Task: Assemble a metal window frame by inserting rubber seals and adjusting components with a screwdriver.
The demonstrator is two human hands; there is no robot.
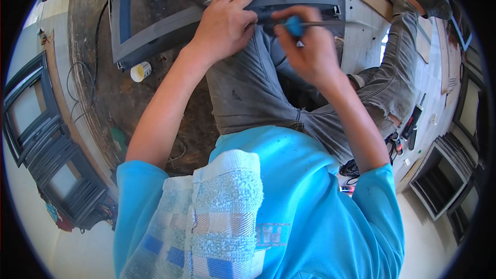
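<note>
A dark grey rectangular frame [155, 28] lies on the worn brown work surface [113, 90], its near side by my thigh. My left hand [225, 26] grips the frame's near bar, the fingers over the top and the thumb bent at its side. Just to the right, my right hand [310, 49] is closed round a blue-handled screwdriver [294, 25], its thin shaft pointing right. Motion blurs those fingers and the tool. Whether its tip touches anything cannot be made out.
A small white and yellow container [140, 72] stands near the frame's corner. Stacked dark frames lean at the left [62, 160] and right [439, 175]. My leg [398, 67] stretches out at the right. A cable [95, 46] crosses the work surface. Tools [413, 124] lie on the floor.
</note>
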